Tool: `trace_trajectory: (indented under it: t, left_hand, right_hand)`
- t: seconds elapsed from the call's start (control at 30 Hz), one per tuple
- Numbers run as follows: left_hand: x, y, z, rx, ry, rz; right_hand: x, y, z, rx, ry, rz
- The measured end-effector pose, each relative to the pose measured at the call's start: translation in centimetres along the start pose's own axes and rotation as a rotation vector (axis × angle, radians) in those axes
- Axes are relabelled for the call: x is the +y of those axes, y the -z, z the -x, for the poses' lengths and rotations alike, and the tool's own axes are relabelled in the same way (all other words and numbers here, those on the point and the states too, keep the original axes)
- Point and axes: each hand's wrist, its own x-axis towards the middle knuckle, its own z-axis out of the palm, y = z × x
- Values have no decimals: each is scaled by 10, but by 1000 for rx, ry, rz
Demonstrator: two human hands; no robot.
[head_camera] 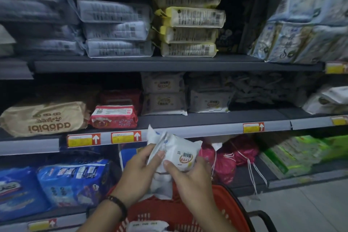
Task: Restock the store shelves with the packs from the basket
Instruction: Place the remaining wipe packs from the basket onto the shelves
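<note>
Three levels of dark grey metal shelf boards (169, 65) run across the frame in dim light, darkest at the top. Red and yellow paper price labels (126, 137) sit on the front edge of the middle board. A pale grey tiled floor (310, 205) shows at lower right.

The white pack (177, 149) bears a red-and-yellow oval label (186, 158), the basket (232, 207) at six o'clock is red, the grey shelf edge (188, 132) carries yellow-and-red price tags (125, 137) with white arrows, and at nine o'clock sits a tan pack (45, 118), at eight blue packs (71, 181), at four green packs (290, 154).
</note>
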Motion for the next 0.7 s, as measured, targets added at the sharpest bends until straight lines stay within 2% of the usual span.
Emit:
trace_trajectory:
  t: [0.1,0.3,0.43,0.53,0.7]
  left_hand:
    - [3,1,1,-13,4,20]
    - [8,11,2,-66,-29,39]
    - [7,25,-4,33,-9,24]
    - [-1,40,-9,57,-45,-131]
    - [-10,55,-15,-95,-39,-561]
  right_hand:
    - [-9,8,0,54,22,77]
    - [-1,6,-15,19,1,68]
    - [-31,13,-35,67,59,103]
    - [-67,9,-55,166,119,113]
    - [-117,-10,-96,241,139,211]
